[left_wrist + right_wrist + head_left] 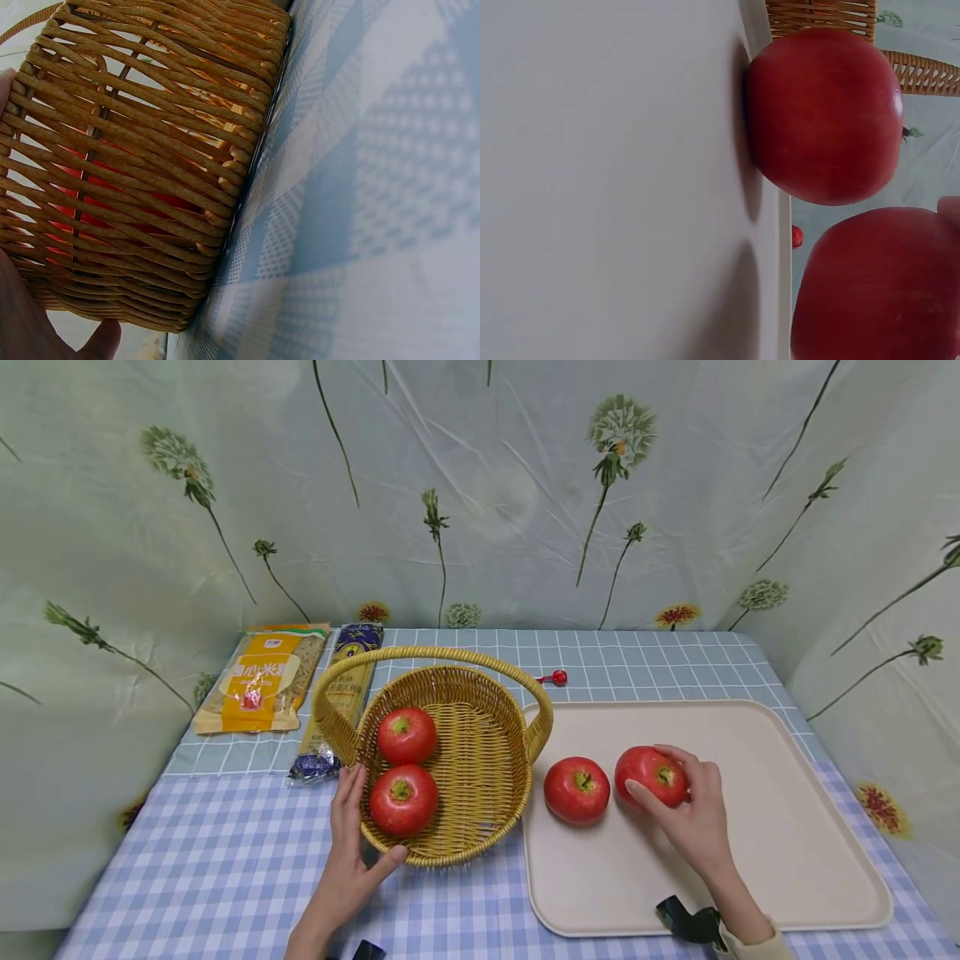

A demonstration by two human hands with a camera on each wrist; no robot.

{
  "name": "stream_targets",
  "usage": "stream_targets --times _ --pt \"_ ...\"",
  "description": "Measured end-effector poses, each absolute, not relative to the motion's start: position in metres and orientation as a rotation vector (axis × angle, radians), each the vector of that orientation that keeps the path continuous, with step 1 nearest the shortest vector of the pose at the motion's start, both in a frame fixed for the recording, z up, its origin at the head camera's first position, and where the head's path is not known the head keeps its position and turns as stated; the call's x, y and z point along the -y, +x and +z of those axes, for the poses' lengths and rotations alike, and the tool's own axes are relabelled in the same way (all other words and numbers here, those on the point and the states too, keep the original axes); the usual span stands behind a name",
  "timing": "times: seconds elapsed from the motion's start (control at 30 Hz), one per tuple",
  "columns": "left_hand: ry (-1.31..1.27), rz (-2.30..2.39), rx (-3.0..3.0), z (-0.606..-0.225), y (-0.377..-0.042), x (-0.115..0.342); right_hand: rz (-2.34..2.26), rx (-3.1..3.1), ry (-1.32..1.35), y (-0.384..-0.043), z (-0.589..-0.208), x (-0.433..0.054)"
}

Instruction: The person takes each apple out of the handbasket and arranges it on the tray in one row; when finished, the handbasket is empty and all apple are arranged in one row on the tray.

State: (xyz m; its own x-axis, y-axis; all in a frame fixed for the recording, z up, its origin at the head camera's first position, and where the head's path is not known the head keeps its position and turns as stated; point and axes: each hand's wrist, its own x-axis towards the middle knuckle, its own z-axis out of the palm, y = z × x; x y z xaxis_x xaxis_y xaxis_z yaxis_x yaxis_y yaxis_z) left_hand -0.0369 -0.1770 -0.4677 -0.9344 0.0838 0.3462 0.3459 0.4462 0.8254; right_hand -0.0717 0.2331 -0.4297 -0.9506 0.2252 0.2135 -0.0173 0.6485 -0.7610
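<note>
A round yellow-brown wicker basket [480,760] with a tall handle holds a red apple [406,736] at its back left and another red apple [403,801] in front of that. My left hand [348,852] rests against the basket's front-left side, fingers extended along the rim and thumb spread toward the front. The basket's woven wall [135,165] fills much of the left wrist view. Over the beige tray [780,827], my right hand [697,814] grips a red apple [885,292] between thumb and fingers, raised slightly off the surface. Beside it, one more apple [576,791] sits on the tray.
Left of the basket lie a yellow-and-clear bag of grain [262,681] and a long blue-and-gold packet [341,693]. A small red object [557,677] lies behind the tray. Checked cloth [217,860] covers the table, and a patterned curtain [510,510] hangs behind.
</note>
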Motion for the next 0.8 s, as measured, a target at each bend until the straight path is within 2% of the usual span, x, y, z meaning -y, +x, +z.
stream_targets --times 0.4,0.8 --pt "-0.404 -1.522 2.399 -0.429 -0.027 0.162 1.201 2.622 -0.130 -0.071 -0.436 -0.234" --pt "-0.375 -1.493 2.444 -0.467 -0.037 0.176 1.148 2.696 -0.090 -0.075 -0.437 -0.237"
